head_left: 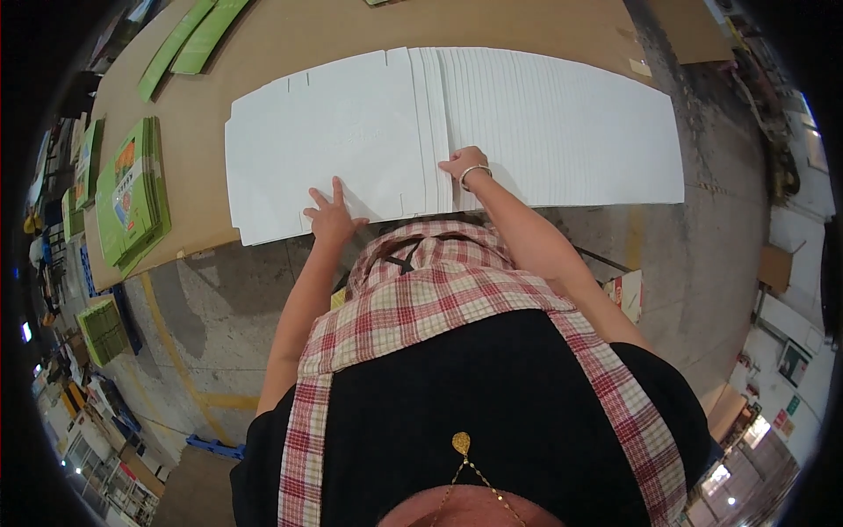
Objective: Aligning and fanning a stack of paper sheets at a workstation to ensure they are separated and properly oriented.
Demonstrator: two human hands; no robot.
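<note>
A long row of overlapping white cardboard sheets (pixel 562 132) is fanned out on the right part of the table. The leftmost white sheet (pixel 325 132) lies flat with its whole face showing and has short slits along its edges. My left hand (pixel 334 215) rests on the near part of that sheet, its fingers spread. At the step between the flat sheet and the fanned row, my right hand (pixel 465 165) is closed, with thumb and fingers pinching at a sheet's edge. A bracelet circles my right wrist.
The brown table (pixel 202 114) carries green printed cartons (pixel 132 198) in stacks at its left and green strips (pixel 206 39) at the far left. Another green stack (pixel 103 332) stands beyond the table's left edge. Concrete floor (pixel 237 299) with yellow lines lies around it.
</note>
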